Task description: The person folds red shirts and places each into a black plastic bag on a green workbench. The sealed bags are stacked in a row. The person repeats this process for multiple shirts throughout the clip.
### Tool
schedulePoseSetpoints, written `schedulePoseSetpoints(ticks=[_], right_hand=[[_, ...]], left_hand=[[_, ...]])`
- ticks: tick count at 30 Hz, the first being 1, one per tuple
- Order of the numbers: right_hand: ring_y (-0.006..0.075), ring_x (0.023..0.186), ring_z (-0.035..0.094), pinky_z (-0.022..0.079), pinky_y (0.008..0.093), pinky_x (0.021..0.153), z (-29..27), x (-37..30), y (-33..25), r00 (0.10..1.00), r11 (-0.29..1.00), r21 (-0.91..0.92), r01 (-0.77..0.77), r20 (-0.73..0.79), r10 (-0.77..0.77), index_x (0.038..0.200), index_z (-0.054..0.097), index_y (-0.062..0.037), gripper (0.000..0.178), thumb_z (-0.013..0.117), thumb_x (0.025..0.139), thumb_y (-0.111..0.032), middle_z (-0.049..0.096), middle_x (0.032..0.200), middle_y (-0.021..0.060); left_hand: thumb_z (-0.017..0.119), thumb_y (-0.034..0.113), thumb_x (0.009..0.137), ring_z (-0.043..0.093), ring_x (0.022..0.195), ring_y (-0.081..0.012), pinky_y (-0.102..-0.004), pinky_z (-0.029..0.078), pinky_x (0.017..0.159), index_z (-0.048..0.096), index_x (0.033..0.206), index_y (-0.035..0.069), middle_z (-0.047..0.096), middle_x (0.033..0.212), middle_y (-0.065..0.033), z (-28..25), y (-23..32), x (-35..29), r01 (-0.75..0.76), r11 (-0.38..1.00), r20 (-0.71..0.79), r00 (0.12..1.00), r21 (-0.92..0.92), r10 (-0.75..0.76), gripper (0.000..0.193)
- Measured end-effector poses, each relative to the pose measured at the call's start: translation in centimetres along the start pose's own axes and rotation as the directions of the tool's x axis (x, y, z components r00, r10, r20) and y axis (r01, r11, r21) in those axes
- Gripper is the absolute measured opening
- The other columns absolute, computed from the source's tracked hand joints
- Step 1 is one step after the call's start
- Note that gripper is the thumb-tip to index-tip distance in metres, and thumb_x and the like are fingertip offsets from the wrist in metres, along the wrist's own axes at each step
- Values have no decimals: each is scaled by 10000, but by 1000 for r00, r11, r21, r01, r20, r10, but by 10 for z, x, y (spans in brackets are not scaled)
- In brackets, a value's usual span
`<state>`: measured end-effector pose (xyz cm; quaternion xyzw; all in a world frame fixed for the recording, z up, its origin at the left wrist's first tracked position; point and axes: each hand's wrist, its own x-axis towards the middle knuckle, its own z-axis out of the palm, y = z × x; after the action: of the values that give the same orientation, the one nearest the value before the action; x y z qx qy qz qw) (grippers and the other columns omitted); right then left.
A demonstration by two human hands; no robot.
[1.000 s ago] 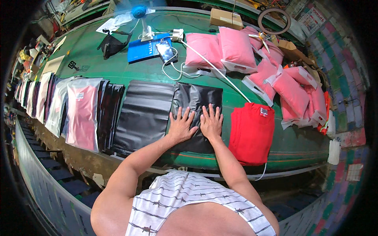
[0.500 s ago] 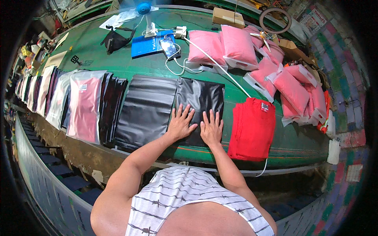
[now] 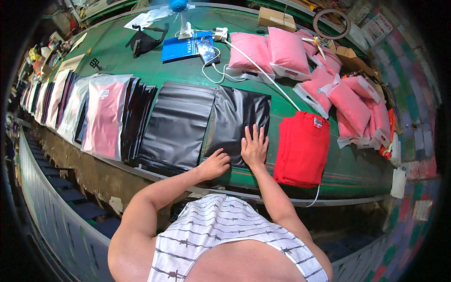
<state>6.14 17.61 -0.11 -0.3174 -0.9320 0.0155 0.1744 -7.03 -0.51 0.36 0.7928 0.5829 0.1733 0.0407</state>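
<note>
A glossy black plastic bag (image 3: pixel 238 113) lies flat in front of me on the green table (image 3: pixel 291 160). My right hand (image 3: pixel 255 148) rests on its right part, palm down with the fingers stretched out. At the bag's near left corner is my left hand (image 3: pixel 214 164), its fingers bent in and closed at the edge; the fingertips are partly hidden. Left of this bag lies a stack of similar black bags (image 3: pixel 178 124). To the right of my right hand sits a folded stack of red knit garments (image 3: pixel 303 149).
Packed pink bundles (image 3: pixel 347 108) in clear bags pile up at the right. Filled flat bags (image 3: pixel 104 117) lean in a row at the left. Behind are a phone (image 3: pixel 208 50) on a cable, a blue box (image 3: pixel 181 49), a small fan (image 3: pixel 181 11) and a black pouch (image 3: pixel 146 41).
My left hand has slid from the middle of the black bag toward me to its near left corner, and its spread fingers have curled in. My right hand stays flat on the bag.
</note>
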Motion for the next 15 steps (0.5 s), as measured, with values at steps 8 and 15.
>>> schedulePoseSetpoints(ticks=[8, 15], right_hand=[[402, 1458, 345, 315, 645, 1117, 2, -1, 2, 1000, 1000, 4, -3, 22, 3, 1476, 516, -192, 504, 514, 997, -351, 406, 1575, 140], [412, 1452, 352, 327, 649, 1112, 2, -1, 1, 1000, 1000, 18, -2, 11, 2, 1478, 513, -188, 502, 512, 1002, -348, 412, 1569, 144]], left_hand=[[654, 198, 807, 579, 997, -239, -537, 396, 1097, 718, 748, 97, 575, 992, -46, -17, 1, 8, -59, 978, 67, 997, 201, 46, 134], [654, 192, 783, 565, 1070, -250, -541, 386, 1093, 721, 745, 77, 576, 1021, -63, -45, -18, -24, -25, 976, 116, 993, 215, 0, 138]])
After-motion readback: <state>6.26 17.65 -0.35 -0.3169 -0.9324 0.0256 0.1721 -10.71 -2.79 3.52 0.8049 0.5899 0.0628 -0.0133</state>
